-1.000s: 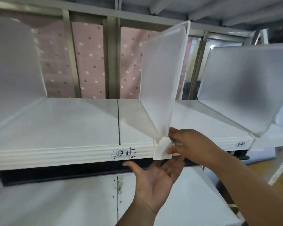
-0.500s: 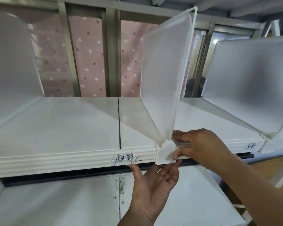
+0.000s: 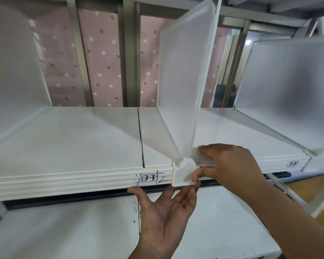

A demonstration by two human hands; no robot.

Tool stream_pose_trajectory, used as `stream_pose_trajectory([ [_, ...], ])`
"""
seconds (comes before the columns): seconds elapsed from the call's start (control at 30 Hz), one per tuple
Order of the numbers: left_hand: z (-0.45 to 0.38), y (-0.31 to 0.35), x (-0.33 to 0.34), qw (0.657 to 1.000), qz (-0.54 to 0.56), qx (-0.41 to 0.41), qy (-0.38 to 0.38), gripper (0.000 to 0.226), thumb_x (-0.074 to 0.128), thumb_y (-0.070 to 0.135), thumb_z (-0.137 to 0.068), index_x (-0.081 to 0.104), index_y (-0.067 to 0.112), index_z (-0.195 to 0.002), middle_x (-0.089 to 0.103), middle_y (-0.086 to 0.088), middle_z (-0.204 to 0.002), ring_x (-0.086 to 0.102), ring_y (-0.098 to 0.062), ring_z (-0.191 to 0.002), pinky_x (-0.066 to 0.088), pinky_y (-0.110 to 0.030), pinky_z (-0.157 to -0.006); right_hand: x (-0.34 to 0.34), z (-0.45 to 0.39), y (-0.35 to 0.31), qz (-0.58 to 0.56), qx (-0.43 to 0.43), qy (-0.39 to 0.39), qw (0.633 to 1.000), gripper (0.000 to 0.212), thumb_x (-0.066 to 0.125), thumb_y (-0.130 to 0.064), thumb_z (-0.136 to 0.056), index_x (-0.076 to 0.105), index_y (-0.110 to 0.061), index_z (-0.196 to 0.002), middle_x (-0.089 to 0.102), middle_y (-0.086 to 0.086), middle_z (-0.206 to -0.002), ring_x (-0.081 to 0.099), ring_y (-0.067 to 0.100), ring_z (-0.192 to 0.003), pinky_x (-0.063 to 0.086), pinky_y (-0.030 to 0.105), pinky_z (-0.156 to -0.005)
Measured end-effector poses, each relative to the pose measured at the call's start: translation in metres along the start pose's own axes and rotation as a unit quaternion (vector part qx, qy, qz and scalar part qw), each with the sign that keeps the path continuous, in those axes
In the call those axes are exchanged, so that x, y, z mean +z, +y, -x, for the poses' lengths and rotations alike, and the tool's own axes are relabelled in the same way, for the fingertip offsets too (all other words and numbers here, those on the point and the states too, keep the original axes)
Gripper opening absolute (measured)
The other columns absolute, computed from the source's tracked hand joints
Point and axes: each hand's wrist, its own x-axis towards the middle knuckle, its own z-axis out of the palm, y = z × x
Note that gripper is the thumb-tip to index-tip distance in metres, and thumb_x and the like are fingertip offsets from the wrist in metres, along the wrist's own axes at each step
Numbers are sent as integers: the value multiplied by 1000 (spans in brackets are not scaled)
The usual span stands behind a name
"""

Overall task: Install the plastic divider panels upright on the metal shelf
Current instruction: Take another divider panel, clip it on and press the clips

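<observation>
A frosted plastic divider panel stands upright on the white metal shelf, just right of the "3-3" label. Its white front clip hooks over the shelf's front lip. My right hand grips the panel's base and the clip from the right, thumb on the clip's face. My left hand is palm up below the lip, fingers spread, fingertips touching the clip's underside. Two more dividers stand on the shelf, one at the far left and one at the right.
A lower white shelf lies beneath my left hand. Grey metal uprights and a pink dotted curtain close off the back. A seam splits the shelf. A "3-4" label marks the lip further right.
My left hand has risen from below until its fingertips reach the clip's underside. My right hand's grip on the divider base is unchanged, and the panel leans slightly more to the right at its top.
</observation>
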Motion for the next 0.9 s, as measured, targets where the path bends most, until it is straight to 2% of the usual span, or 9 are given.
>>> stream_pose_trajectory([
  [0.1, 3, 5, -2, 1000, 1, 3, 11, 140, 95, 79, -28, 67, -16, -127, 64, -40, -135, 64, -54, -127, 61, -49, -96, 0, -3, -7, 13, -13, 1, 1000, 95, 49, -91, -50, 74, -24, -112, 77, -4, -97, 72, 27, -80, 57, 37, -63],
  [0.23, 10, 15, -6, 999, 20, 3, 25, 130, 91, 81, -38, 70, -15, -123, 66, -40, -132, 66, -53, -125, 61, -47, -94, 4, -8, -21, 5, -29, -5, 1000, 96, 48, -93, -49, 70, -26, -114, 77, -6, -103, 71, 25, -87, 57, 36, -66],
  [0.33, 19, 26, -8, 999, 27, 8, 32, 133, 95, 76, -38, 67, -14, -131, 63, -42, -135, 65, -54, -126, 59, -48, -99, 7, -14, -31, 8, -42, -25, 999, 100, 47, -95, -46, 66, -28, -118, 75, -7, -108, 70, 24, -93, 58, 38, -70],
  [0.4, 24, 28, -5, 999, 33, 15, 34, 134, 97, 73, -39, 62, -10, -138, 62, -42, -136, 66, -53, -124, 54, -47, -107, 8, -15, -34, 11, -49, -34, 998, 101, 46, -96, -46, 63, -29, -119, 75, -8, -106, 70, 24, -92, 57, 39, -70],
  [0.47, 27, 30, -4, 998, 40, 23, 40, 133, 96, 74, -41, 62, -9, -139, 64, -42, -134, 69, -51, -120, 51, -44, -107, 9, -15, -36, 3, -48, -33, 998, 97, 46, -96, -47, 62, -29, -116, 75, -8, -101, 69, 23, -89, 56, 38, -69],
  [0.63, 27, 32, -2, 997, 43, 40, 51, 125, 95, 71, -42, 63, -2, -138, 72, -39, -119, 75, -47, -103, 63, -41, -75, 12, -14, -47, -4, -48, -35, 998, 94, 47, -93, -49, 65, -29, -116, 75, -8, -102, 69, 20, -89, 54, 33, -70],
  [0.77, 27, 34, -3, 997, 39, 47, 54, 112, 88, 71, -51, 64, 1, -135, 75, -34, -111, 78, -44, -98, 61, -37, -65, 13, -14, -54, 6, -33, -40, 999, 91, 60, -92, -53, 61, -31, -120, 71, -10, -103, 67, 18, -90, 50, 30, -68],
  [0.9, 24, 33, -5, 995, 12, 69, 74, 108, 83, 72, -52, 67, 3, -133, 80, -28, -102, 81, -37, -87, 60, -33, -57, 16, -13, -60, 28, -8, -33, 999, 99, 42, -103, -43, 60, -32, -109, 71, -10, -97, 68, 18, -85, 34, 29, -55],
])
